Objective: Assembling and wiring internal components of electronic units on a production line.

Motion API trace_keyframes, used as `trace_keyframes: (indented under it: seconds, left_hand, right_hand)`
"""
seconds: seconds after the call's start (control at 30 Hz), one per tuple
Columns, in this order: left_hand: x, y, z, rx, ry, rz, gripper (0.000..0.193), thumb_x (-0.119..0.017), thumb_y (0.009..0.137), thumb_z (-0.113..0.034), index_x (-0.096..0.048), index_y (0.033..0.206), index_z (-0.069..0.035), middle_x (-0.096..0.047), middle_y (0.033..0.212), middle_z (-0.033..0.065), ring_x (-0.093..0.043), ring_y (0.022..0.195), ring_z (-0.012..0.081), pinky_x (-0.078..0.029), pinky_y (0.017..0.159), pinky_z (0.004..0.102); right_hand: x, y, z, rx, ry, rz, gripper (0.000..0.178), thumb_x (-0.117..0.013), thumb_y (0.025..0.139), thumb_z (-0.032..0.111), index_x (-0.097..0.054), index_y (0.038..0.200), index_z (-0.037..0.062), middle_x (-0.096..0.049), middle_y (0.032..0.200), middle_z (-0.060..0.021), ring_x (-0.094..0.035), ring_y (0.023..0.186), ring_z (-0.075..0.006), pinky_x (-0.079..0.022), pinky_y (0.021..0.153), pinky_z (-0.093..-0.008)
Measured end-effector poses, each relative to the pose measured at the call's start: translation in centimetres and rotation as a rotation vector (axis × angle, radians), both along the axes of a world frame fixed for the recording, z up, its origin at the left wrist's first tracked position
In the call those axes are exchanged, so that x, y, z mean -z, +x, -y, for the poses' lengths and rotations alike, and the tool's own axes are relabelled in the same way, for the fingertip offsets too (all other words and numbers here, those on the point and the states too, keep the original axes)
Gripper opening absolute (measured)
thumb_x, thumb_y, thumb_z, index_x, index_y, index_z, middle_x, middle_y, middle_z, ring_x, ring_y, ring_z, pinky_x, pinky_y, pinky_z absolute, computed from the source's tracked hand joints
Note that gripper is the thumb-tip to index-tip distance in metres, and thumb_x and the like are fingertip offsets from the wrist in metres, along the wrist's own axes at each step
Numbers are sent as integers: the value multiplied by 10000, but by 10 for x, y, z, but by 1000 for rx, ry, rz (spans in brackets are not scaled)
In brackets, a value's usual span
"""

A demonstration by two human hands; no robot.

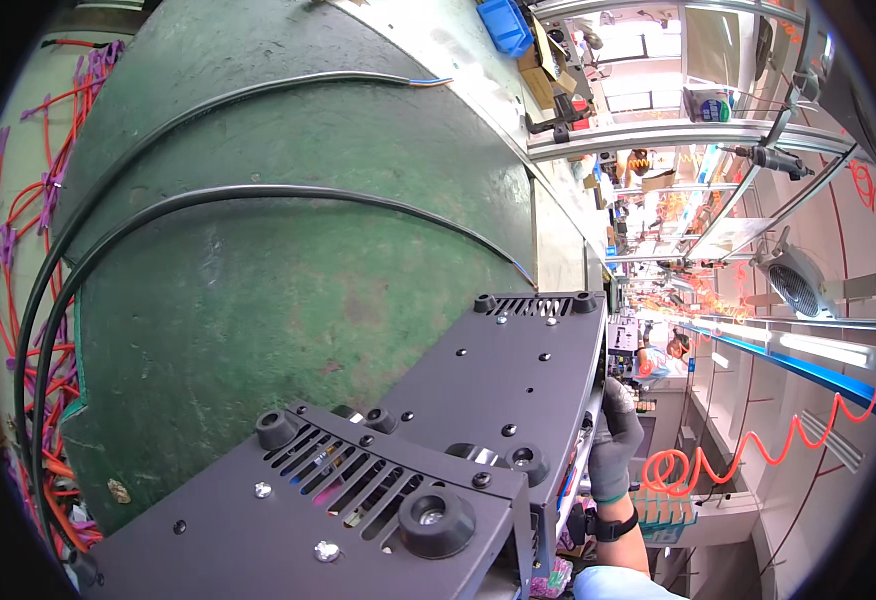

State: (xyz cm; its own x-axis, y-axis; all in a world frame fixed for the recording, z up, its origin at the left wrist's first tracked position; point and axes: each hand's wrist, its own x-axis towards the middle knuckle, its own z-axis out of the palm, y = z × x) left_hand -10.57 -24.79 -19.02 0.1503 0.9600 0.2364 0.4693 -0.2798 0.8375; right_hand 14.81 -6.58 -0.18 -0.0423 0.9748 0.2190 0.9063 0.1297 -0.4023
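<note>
My right hand (616, 440), in a grey glove with a dark band at the wrist, is at the right side of the farther black metal case (473, 375). Its fingers bend in against the case's edge, and their tips are partly hidden there. A second black metal case (258, 510) is nearer, at the bottom. Both cases show slotted vents, screws and round black rubber feet (436, 520). Wires and parts show dimly through the nearer vent. My left hand is out of view.
Two black cables (288, 190) with bared coloured wire ends arch over the green work surface (358, 290). Red wires with purple ties (53, 190) lie along the left. A blue bin (505, 27) stands at the top. Farther right are a hanging power screwdriver (773, 160), a fan (796, 285) and an orange coiled hose (758, 450).
</note>
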Motion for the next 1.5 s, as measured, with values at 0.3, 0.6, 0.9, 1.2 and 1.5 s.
trace_keyframes:
  seconds: [0.3,0.6,0.9,1.2,1.5]
  left_hand:
    - [0,0,-3,6,-6,14,230,-715,842,-237,-709,1033,-108,-647,1053,135,-591,966,381,-432,900,562]
    - [-2,-1,-4,13,-1,20,232,-721,829,-233,-709,1028,-114,-651,1061,128,-591,966,375,-427,901,565]
    - [-3,-1,-2,20,-2,23,236,-726,816,-229,-710,1024,-119,-655,1069,121,-591,966,368,-421,901,567]
    - [-4,0,0,33,3,28,240,-732,803,-225,-711,1020,-125,-659,1076,114,-591,966,361,-415,901,569]
    - [-7,0,3,34,13,27,245,-738,790,-221,-711,1016,-130,-663,1084,107,-591,965,355,-409,902,572]
  right_hand:
    - [23,9,5,65,116,-20,442,-620,981,-4,-543,1414,-44,-630,1360,-148,-621,1219,-217,-495,1062,-350]
    - [20,23,8,-13,86,-63,498,-668,984,118,-507,1435,-18,-578,1423,-151,-575,1290,-233,-468,1101,-393]
    - [9,15,1,4,37,74,407,-549,1001,-9,-535,1406,-48,-619,1361,-171,-621,1228,-228,-496,1064,-360]
    - [22,-2,5,20,6,-473,413,-574,989,2,-543,1400,-26,-612,1363,-156,-604,1224,-204,-484,1061,-353]
    - [6,0,-8,-57,99,142,354,-596,950,-49,-603,1304,-35,-695,1209,-137,-668,1111,-202,-525,984,-335]
